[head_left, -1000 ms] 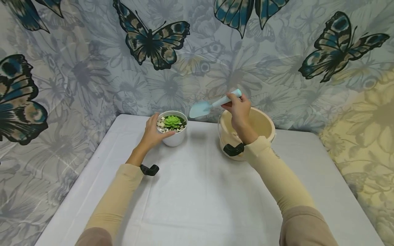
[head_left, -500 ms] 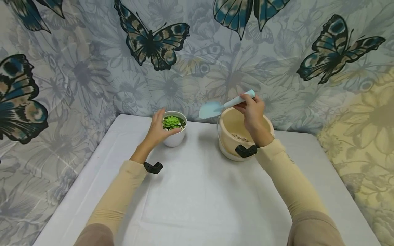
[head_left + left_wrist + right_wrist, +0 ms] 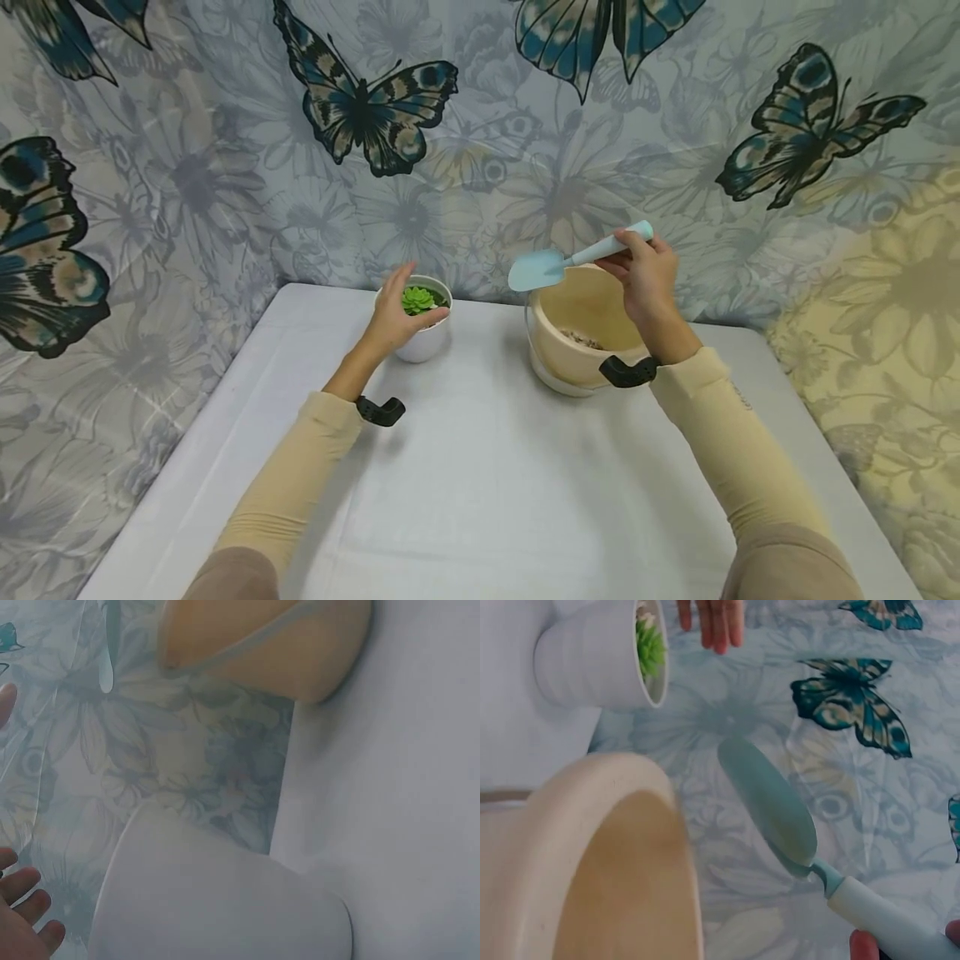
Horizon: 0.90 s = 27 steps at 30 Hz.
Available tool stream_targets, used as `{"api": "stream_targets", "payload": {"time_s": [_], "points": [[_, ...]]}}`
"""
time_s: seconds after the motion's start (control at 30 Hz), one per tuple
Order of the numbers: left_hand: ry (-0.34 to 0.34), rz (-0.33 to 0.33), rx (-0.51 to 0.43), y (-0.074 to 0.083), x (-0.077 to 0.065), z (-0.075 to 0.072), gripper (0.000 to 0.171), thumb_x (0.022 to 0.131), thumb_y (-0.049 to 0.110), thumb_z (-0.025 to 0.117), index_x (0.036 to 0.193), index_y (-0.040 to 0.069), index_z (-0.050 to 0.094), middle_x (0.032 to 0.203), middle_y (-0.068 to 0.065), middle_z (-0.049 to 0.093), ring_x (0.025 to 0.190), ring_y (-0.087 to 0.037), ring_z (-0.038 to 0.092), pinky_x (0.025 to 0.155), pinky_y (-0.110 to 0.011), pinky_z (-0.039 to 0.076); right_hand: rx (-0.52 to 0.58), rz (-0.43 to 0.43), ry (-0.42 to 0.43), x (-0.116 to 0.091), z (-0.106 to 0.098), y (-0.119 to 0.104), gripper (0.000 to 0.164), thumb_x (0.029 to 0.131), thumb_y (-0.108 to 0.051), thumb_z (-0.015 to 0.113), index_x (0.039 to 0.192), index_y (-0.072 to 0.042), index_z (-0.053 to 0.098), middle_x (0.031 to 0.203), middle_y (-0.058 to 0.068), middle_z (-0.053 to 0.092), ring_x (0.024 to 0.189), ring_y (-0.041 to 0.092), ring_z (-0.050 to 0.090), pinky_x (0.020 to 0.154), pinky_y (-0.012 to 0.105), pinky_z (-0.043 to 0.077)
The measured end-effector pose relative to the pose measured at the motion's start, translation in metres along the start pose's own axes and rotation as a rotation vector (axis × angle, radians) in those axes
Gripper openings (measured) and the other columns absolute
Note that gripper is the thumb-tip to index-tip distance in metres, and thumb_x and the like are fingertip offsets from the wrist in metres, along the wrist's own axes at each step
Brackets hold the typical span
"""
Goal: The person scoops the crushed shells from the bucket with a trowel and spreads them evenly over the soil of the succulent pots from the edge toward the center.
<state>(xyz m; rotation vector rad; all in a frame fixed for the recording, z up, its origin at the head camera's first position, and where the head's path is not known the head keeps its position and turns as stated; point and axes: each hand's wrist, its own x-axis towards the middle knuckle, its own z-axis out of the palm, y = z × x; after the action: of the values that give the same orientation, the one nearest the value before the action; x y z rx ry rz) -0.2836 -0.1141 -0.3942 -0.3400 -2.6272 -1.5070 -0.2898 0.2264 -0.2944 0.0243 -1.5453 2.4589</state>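
Two pots stand upright near the surface's (image 3: 480,483) back edge on my feed. White pot (image 3: 423,343) w/ green succulent (image 3: 417,300) is nearer the back-L corner; beige bucket (image 3: 567,362) sits R of ctr, w/ loose bits (image 3: 581,339) on its floor. Decent gap btwn the two.

L hand (image 3: 393,321) is just beside the white pot, thumb & fingers spread wide; my wrist views show the fingers apart from the pot's side. R hand (image 3: 651,283) pinches the lt-blue trowel (image 3: 587,254) by its handle, blade pointing L. Head view puts the blade by the bucket's back-L rim, in the air; exact ht I can't tell, but R wrist view shows it apart from the rim.

Room-wise, I see a long stretch of white cloth from both pots to the near edge, plus some btwn bucket & R edge. Back is tight: butterfly backdrop (image 3: 408,221) rises right behind the back edge. Sleeves (image 3: 281,479) come in over the near edge; black wrist cam (image 3: 628,372) on R overlaps the bucket's front from my angle.
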Motion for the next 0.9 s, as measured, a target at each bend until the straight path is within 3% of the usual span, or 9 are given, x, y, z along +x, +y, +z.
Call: {"api": "stream_targets", "payload": {"time_s": [0.27, 0.43, 0.73, 0.9], "points": [[-0.017, 0.005, -0.064, 0.01, 0.004, 0.008, 0.097, 0.083, 0.045, 0.073, 0.157, 0.018, 0.017, 0.163, -0.011, 0.01, 0.151, -0.034, 0.011, 0.116, -0.064, 0.021, -0.024, -0.035, 0.036, 0.003, -0.014, -0.012, 0.006, 0.094, -0.005, 0.061, 0.088, -0.003, 0.062, 0.077, 0.008, 0.073, 0.065, 0.02, 0.071, 0.066, 0.029, 0.06], [-0.029, 0.025, -0.066, 0.016, 0.005, 0.014, 0.1, 0.081, 0.051, 0.073, 0.157, 0.018, 0.018, 0.163, -0.011, 0.011, 0.152, -0.033, 0.012, 0.116, -0.063, 0.022, -0.057, -0.052, 0.061, 0.004, -0.025, -0.017, 0.005, 0.094, -0.006, 0.062, 0.093, -0.001, 0.062, 0.077, 0.007, 0.073, 0.068, 0.018, 0.073, 0.067, 0.028, 0.06], [-0.051, 0.069, -0.077, 0.023, 0.008, 0.03, 0.103, 0.078, 0.062, 0.072, 0.156, 0.019, 0.021, 0.163, -0.009, 0.016, 0.151, -0.031, 0.016, 0.116, -0.061, 0.025, -0.141, -0.033, 0.043, 0.003, -0.039, -0.025, 0.006, 0.093, -0.008, 0.063, 0.091, -0.003, 0.063, 0.075, 0.004, 0.071, 0.068, 0.015, 0.072, 0.066, 0.026, 0.06], [-0.063, 0.072, -0.097, 0.028, 0.009, 0.039, 0.101, 0.079, 0.056, 0.073, 0.156, 0.017, 0.021, 0.163, -0.01, 0.016, 0.151, -0.031, 0.015, 0.117, -0.059, 0.024, -0.173, -0.029, 0.035, 0.003, -0.045, -0.024, 0.007, 0.092, -0.006, 0.063, 0.087, -0.003, 0.065, 0.076, 0.003, 0.07, 0.069, 0.014, 0.073, 0.065, 0.026, 0.06]]}}
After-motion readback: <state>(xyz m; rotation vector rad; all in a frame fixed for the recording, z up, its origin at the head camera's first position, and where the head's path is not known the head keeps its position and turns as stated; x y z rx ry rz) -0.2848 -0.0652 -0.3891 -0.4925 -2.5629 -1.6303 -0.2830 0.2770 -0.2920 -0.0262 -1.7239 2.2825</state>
